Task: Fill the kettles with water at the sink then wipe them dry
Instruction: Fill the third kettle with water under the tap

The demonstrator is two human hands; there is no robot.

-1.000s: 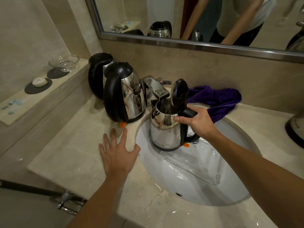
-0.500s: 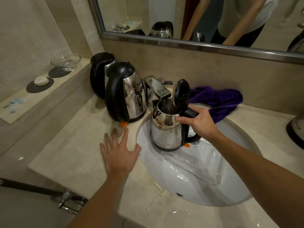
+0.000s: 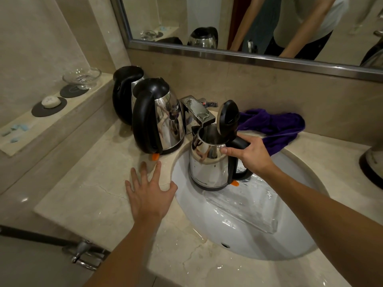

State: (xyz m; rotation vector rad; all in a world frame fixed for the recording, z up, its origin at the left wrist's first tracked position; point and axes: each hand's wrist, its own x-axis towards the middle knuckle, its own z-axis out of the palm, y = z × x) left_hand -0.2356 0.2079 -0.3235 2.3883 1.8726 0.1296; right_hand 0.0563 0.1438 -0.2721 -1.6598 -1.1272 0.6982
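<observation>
Marble countertop [image 3: 87,206] bears the left hand [image 3: 150,193], flat with fingers spread, beside the sink [image 3: 238,235]. Rightward, the right hand [image 3: 251,154] reaches in with fingers curled round the handle of the open-lidded kettle [image 3: 209,164], held in the basin under the tap [image 3: 196,112].

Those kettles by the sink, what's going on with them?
A person is filling kettles. Their right hand grips the handle of an open-lidded kettle, holding it in the sink under the faucet; no water stream is clearly visible. Their left hand rests flat on the wet counter. Two closed kettles stand beside the faucet, and a purple cloth lies behind the basin, ready for wiping.
</observation>
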